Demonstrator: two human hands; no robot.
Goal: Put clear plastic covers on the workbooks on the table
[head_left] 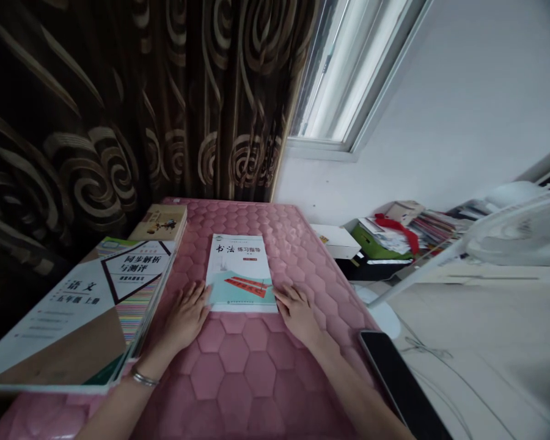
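Observation:
A white and teal calligraphy workbook (241, 275) lies flat and closed on the pink quilted table cover (245, 366), its title facing me. My left hand (190, 311) rests at the book's left edge, fingers stretched forward, with a silver bracelet on the wrist. At the right edge lies my right hand (297, 311), fingers extended and partly spread, the fingertips at the cover's lower corner. Neither hand is wrapped around the book. Left of my left hand is a stack of textbooks (87, 311), topped by a large white and brown one.
Behind the stack sits a tan book pile (160, 223) beside a dark patterned curtain (187, 98). A black phone-like slab (398, 385) lies at the table's right edge. Beyond are a white fan (440, 256), a green box (378, 238) of papers and cables on the floor.

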